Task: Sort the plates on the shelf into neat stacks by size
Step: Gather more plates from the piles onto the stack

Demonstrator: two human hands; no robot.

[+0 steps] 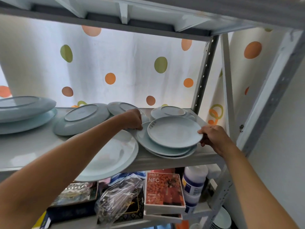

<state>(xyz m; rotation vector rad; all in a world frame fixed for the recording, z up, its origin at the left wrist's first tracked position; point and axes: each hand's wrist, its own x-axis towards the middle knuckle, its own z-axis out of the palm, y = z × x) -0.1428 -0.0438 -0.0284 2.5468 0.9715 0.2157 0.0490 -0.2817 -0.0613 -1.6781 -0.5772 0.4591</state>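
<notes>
Plates scattered along a grey shelf point(29, 147), pale blue-green, some upright, some upside down. Front right: a stack point(166, 150) of three or so, edges not lined up, with a smaller top plate point(173, 132) face up on it, dark marking near its left rim. Right hand point(212, 138) at that top plate's right edge, thumb over the rim and fingers curled beneath, gripping it. Left hand point(132, 119) at the stack's left edge, fingers bent down onto the rim of a lower plate, grasping or steadying it (exact hold partly hidden by the knuckles). Just left of the stack, touching it: a big plate point(112, 156) face up, overhanging the shelf's front edge, forearm crossing above it. Behind that: an inverted plate point(82, 119), tilted, foot ring showing. Further back, behind the left hand: another inverted one point(121, 108), leaning. Back right corner: a small stack point(171, 112), upside down. Far left: two large plates point(24, 113) nested rim to rim, upper one inverted. Behind everything, a white curtain point(132, 63) with orange and green dots, backlit. Lower shelf: a red box point(165, 190) marked NFC, a white bottle point(194, 180) beside it, a clear plastic bag point(118, 195), dark boxes to the left. More plates point(222, 219) stacked at the bottom right, mostly out of frame.
</notes>
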